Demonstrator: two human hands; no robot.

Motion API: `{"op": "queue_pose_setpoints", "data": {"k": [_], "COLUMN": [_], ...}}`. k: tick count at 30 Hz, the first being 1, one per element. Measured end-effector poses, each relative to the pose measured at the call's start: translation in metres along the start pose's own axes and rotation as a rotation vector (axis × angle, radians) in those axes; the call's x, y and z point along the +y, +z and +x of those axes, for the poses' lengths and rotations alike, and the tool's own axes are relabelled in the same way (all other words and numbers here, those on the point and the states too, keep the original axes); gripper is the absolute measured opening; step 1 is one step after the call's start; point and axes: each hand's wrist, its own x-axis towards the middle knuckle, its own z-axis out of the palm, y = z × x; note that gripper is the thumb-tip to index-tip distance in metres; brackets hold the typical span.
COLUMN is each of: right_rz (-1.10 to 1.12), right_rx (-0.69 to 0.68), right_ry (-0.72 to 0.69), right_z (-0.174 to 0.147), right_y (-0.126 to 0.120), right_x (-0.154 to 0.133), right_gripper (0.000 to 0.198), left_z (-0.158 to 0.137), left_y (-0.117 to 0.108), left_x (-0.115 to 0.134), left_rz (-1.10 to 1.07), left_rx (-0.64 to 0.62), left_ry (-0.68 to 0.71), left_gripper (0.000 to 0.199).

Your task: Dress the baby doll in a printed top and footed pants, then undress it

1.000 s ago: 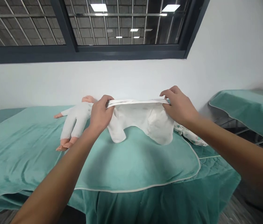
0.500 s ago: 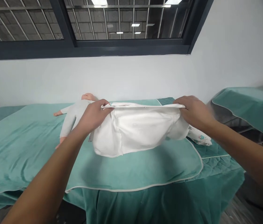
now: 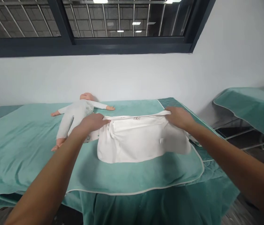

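Observation:
A white baby shirt is stretched sideways between my hands, its upper edge taut and a small dark printed mark near the middle of that edge. My left hand pinches the left end of the edge. At the right end, my right hand grips the cloth with thumb and fingers. The lower part hangs over the green blanket; I cannot tell how much of it touches. Behind my left forearm lies a baby doll on its back, in a pale bodysuit, arms spread.
Partly hidden behind my right wrist is a folded patterned cloth. The bed's quilted green cover shows at the right. Another green-covered bed with a metal frame stands beyond. A white wall and barred window rise behind.
Both hands have lowered the shirt toward the blanket and drawn slightly closer together. Its top edge now tilts toward me, showing the printed mark, and the doll's other arm has come into view.

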Motion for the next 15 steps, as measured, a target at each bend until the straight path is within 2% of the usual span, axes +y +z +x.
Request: {"op": "queue_pose_setpoints", "data": {"k": [2, 4, 6, 7, 8, 9, 12, 15], "right_rz": [-0.043, -0.088, -0.14, -0.124, -0.085, -0.035, 0.09, 0.103], "right_rx": [-0.005, 0.064, 0.166, 0.163, 0.135, 0.1, -0.009, -0.038], "right_ry": [0.059, 0.043, -0.076, -0.207, -0.333, -0.386, -0.265, -0.129], "right_z": [0.007, 0.006, -0.003, -0.008, -0.014, -0.018, -0.022, -0.014], "right_y": [0.021, 0.046, 0.072, 0.085, 0.097, 0.108, 0.13, 0.143], "right_x": [-0.017, -0.038, -0.06, -0.071, -0.081, -0.088, -0.096, -0.09], "right_gripper": [0.038, 0.044, 0.046, 0.049, 0.051, 0.05, 0.039, 0.035], "left_z": [0.017, 0.025, 0.026, 0.024, 0.022, 0.02, 0.021, 0.033], "left_y": [0.017, 0.038, 0.062, 0.074, 0.085, 0.096, 0.122, 0.138], "left_x": [0.006, 0.014, 0.025, 0.032, 0.039, 0.047, 0.067, 0.079], "left_rz": [0.165, 0.235, 0.243, 0.237, 0.198, 0.131, -0.065, -0.165], "left_rx": [0.115, 0.274, 0.402, 0.433, 0.423, 0.394, 0.344, 0.301], "left_ry": [-0.047, -0.058, 0.004, 0.075, 0.146, 0.208, 0.317, 0.324], "left_gripper": [0.047, 0.041, 0.037, 0.034, 0.032, 0.031, 0.033, 0.036]}}
